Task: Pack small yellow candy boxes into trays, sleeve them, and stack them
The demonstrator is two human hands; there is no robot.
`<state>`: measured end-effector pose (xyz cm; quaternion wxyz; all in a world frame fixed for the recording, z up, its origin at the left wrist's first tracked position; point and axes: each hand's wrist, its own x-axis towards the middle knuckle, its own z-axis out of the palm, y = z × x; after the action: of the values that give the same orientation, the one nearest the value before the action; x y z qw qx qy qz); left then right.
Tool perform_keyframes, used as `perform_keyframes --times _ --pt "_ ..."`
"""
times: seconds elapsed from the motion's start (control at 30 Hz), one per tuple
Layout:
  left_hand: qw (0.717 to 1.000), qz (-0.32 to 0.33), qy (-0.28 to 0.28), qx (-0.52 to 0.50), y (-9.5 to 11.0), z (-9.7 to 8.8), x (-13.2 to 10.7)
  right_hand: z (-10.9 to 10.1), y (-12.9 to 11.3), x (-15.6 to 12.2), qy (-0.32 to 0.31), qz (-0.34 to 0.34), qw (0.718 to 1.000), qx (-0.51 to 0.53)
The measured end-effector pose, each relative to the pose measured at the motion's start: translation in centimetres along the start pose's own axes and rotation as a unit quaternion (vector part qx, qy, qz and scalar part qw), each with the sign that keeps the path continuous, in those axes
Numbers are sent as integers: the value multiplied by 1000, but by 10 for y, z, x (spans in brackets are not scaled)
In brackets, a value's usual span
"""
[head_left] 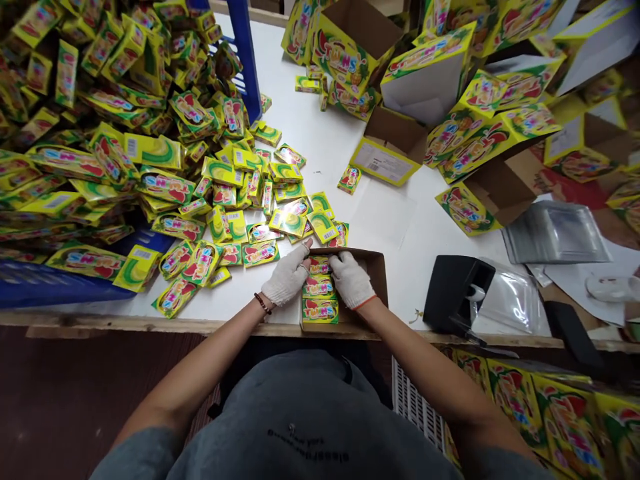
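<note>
An open display carton (pixel 379 280) with a brown inside lies at the table's front edge before me. Along its left side sits a column of small yellow-green fruit-printed packs (pixel 321 311) marked "TWINS". My left hand (pixel 289 277), in a white knit glove, is closed at the carton's left wall, its fingertips over the edge beside the farthest pack. Inside the carton, my right hand (pixel 352 279), gloved too, has its curled fingers on the right end of that farthest pack (pixel 320 265). The fingertips are partly hidden.
Loose packs (pixel 245 173) spill from a tipped blue crate (pixel 249 60) at the left. Open display cartons (pixel 385 157) crowd the back right. A black tape dispenser (pixel 453 293), clear plastic covers (pixel 555 230) and a white mouse (pixel 613 288) lie rightward. Filled cartons (pixel 565 413) stand below.
</note>
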<state>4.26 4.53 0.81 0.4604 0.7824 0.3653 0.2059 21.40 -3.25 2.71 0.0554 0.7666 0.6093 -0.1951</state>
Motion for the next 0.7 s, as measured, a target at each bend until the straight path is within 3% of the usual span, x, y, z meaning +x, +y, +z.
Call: perform_keyframes --times 0.13,0.23,0.3,0.4,0.5,0.57,0.63,0.7 --pt "993 61 13 96 -3 -21 14 2 -12 -8 -16 -13 997 -69" --pt "960 149 23 237 3 -44 45 7 -21 -12 -30 -24 995 -94" --pt "936 174 4 306 8 -59 68 10 -27 -15 -26 -36 993 -106" --pt "908 144 -28 394 6 -73 91 10 -32 -16 4 -58 992 -116" --pt "889 101 -59 443 -5 -81 89 4 -28 -13 -6 -78 993 -84" --pt "917 78 -29 390 -7 -83 77 -2 -21 -9 -18 -98 995 -8" --pt "966 63 39 250 0 -82 59 -10 -13 -7 15 -109 986 127" --pt "994 61 52 69 19 -73 36 -21 -6 -8 71 -107 948 291"
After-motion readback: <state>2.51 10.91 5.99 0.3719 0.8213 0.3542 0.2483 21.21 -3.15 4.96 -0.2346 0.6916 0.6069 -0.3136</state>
